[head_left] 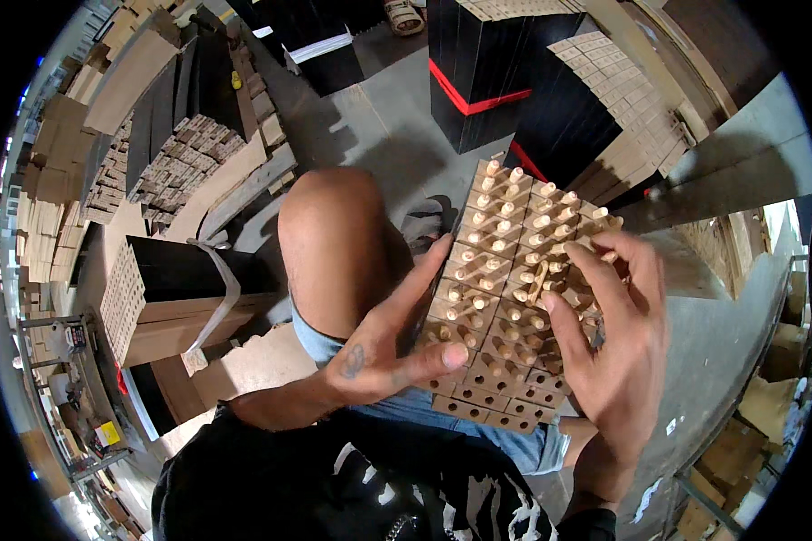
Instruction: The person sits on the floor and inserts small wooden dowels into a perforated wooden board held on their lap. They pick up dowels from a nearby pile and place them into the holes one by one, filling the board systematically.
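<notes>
In front of me, a stack of wooden boards stands on end, its drilled ends (492,397) facing up. Pale wooden dowels (480,218) stick up from many of the holes, while the nearest rows show bare dark holes. My left hand (392,338) grips the stack's left edge, index finger along its side and thumb lying over the dowels. Over the right side, my right hand (618,334) has its thumb and index finger curled around a tilted dowel (539,282) among the upright ones. Its other fingers hide the dowels at the right edge.
Black boards with a red strap (478,101) stand beyond the stack. To the left are a strapped bundle of drilled boards (126,302) and piled dark boards (189,162) on a pallet. A grey beam (740,144) crosses at the right. My bare knee (334,243) is close by.
</notes>
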Tool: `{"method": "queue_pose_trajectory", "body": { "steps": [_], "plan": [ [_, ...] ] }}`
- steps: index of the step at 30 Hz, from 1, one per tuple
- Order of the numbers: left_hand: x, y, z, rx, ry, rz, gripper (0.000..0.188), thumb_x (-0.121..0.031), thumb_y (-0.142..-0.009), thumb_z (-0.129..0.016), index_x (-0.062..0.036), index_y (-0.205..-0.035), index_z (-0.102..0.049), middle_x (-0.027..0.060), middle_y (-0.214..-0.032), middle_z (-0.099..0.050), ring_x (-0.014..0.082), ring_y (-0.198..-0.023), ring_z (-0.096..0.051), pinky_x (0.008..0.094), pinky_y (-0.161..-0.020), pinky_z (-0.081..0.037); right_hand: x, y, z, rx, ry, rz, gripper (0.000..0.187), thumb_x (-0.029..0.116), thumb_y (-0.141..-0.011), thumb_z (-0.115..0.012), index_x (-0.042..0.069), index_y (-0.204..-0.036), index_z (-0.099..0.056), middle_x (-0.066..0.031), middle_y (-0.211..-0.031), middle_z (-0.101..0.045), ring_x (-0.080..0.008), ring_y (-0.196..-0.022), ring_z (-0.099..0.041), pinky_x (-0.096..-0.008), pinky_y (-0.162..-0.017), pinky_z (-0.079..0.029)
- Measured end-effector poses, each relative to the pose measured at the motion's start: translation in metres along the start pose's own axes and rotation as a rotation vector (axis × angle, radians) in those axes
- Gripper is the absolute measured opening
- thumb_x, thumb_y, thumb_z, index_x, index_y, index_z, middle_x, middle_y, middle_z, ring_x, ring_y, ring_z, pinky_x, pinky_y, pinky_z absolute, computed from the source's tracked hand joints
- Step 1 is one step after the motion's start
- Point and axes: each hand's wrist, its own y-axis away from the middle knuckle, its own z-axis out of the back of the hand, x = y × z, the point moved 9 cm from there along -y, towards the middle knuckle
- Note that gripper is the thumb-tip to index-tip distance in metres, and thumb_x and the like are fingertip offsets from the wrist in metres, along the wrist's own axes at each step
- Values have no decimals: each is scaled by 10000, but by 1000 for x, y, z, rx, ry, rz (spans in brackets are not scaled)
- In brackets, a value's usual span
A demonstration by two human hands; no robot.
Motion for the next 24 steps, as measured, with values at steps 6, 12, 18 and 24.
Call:
{"method": "queue_pose_trajectory", "body": {
  "steps": [6,12,18,24],
  "plan": [
    [3,3,1,10,-81,3,1021,-230,-912,-761,84,-1577,-52,234,-1632,-191,273,-1523,-141,375,-1222,-95,7,-9,-14,148,-63,13,469,64,-763,-767,-62,-1190,-619,-181,-1280,-494,-354,-1046,-610,-411,-828,-535],
    [5,5,-3,-65,-89,13,1023,-231,-906,-773,81,-1579,-68,243,-1611,-235,267,-1505,-192,380,-1219,-128,17,-14,-17,229,179,50,377,123,-778,-763,-41,-1099,-657,-153,-1384,-477,-356,-1205,-559,-464,-909,-511],
    [8,-2,5,-8,-230,44,1058,-243,-871,-810,75,-1580,-93,241,-1601,-264,277,-1498,-215,379,-1218,-139,18,-18,-25,299,349,68,312,150,-783,-762,-38,-1012,-665,-147,-1414,-464,-349,-1236,-540,-471,-938,-510],
    [7,0,6,-36,-180,29,1062,-247,-846,-829,66,-1580,-128,246,-1594,-279,288,-1496,-222,394,-1223,-140,23,-20,-18,227,241,43,262,80,-790,-750,-34,-1006,-654,-150,-1381,-472,-350,-1220,-547,-463,-924,-507]
  ]
}}
